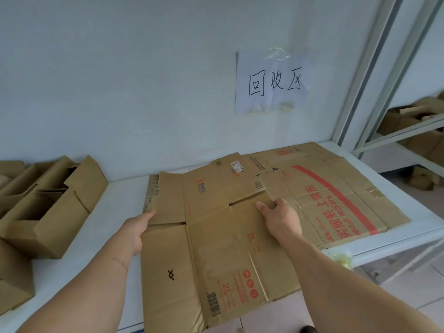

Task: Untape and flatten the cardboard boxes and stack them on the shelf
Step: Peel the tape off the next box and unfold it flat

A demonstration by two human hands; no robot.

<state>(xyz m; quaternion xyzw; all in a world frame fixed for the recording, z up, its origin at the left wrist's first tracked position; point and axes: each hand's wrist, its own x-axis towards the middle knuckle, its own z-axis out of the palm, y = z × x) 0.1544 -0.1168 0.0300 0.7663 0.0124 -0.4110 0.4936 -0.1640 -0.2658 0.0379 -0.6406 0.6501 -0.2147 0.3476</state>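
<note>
A flattened brown box marked "2L" (216, 251) lies on the white shelf (115, 212), its near end hanging over the front edge. My left hand (137, 229) holds its left edge, thumb stretched along the cardboard. My right hand (278, 217) grips the box's far right edge, with the fingers curled under it. Beneath and to the right lies a larger flattened box with red print (336, 200). Another flat sheet with a label (235, 174) sits behind them.
Several unflattened open cardboard boxes (52, 203) stand on the shelf's left side. A paper sign with handwriting (271, 85) is taped to the wall. Metal uprights (374, 75) frame the shelf at right, with more boxes (413, 121) on the neighbouring rack.
</note>
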